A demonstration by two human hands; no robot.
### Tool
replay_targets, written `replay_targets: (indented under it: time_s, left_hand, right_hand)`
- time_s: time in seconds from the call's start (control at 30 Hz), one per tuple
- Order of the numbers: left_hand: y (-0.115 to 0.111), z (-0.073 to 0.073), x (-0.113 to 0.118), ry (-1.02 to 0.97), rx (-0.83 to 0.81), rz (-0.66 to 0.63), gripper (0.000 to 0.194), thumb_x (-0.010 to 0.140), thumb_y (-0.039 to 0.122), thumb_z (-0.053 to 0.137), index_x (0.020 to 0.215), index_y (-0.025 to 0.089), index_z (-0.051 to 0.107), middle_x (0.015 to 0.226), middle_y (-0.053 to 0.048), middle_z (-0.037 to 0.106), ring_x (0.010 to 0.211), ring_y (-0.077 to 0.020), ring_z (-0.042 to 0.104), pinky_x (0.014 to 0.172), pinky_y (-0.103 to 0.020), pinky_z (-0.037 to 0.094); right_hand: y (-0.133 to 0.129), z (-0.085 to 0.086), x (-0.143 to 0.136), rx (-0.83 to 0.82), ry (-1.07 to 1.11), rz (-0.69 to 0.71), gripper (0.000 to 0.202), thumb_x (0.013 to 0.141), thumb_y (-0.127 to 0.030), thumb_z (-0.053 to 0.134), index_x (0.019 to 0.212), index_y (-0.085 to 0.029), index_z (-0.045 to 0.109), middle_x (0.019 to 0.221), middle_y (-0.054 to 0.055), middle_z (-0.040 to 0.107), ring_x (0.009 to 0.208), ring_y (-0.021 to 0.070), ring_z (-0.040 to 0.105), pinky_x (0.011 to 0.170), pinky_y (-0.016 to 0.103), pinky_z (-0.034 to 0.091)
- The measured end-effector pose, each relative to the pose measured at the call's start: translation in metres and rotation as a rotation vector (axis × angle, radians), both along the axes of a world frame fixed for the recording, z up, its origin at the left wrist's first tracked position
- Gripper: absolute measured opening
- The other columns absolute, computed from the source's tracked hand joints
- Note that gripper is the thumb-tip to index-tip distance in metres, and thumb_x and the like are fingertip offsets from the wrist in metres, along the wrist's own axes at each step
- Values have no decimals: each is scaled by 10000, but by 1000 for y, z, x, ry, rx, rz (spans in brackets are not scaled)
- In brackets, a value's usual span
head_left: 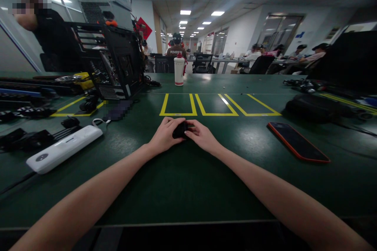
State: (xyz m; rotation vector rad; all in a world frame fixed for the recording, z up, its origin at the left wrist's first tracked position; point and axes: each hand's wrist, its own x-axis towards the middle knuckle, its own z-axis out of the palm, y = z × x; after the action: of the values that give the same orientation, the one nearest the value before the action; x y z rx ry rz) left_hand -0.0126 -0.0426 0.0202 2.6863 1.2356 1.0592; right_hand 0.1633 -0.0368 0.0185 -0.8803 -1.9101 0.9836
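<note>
Both hands meet over the green table (pixel 176 188), just in front of the yellow tape outlines (pixel 177 114). Between them is a small black object (pixel 179 130), whose exact kind I cannot make out. My left hand (pixel 165 133) wraps round its left side, with the thumb at the near edge. From the right, the fingertips and thumb of my right hand (pixel 202 135) press against its right side. Fingers cover part of the object.
A white power strip (pixel 66 149) and black adapters lie at left, before an open computer case (pixel 118 62). A white cup (pixel 179 71) stands at the back. An orange-edged phone (pixel 297 141) and black bag (pixel 309 109) are at right. A person (pixel 50 27) is at back left.
</note>
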Motion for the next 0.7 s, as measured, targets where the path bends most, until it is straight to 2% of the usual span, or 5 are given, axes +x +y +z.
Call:
replay_targets:
  time_s: [0.17,0.3,0.47,0.7]
  left_hand:
    - [2,-1,-1,-8,10,7,612,651,210,647,1197,222,371,1139,-43,506,961,-214,424,841,-378,379]
    - [2,-1,-1,-17,11,12,612,654,213,646,1200,221,370,1122,-43,511,948,-209,428,828,-364,384]
    - [2,-1,-1,-25,11,13,611,648,236,659,1191,224,380,1111,-42,517,933,-203,430,814,-350,388]
    - [3,-1,-1,-17,9,13,602,653,248,655,1190,221,385,1092,-43,526,931,-206,435,819,-353,387]
  right_hand:
    - [-1,-1,1,33,-8,28,320,763,-192,497,1075,-235,439,1074,35,504,903,135,561,813,342,485]
    - [3,-1,5,-3,-12,107,441,696,-142,575,1100,-233,421,1117,35,488,930,138,556,848,341,468]
    - [12,-2,5,-7,-12,76,334,736,-131,517,1057,-205,464,1079,39,521,902,134,569,825,339,477]
    - [10,-2,5,23,-37,70,324,760,-160,498,1080,-196,459,1034,51,551,958,148,550,857,354,454]
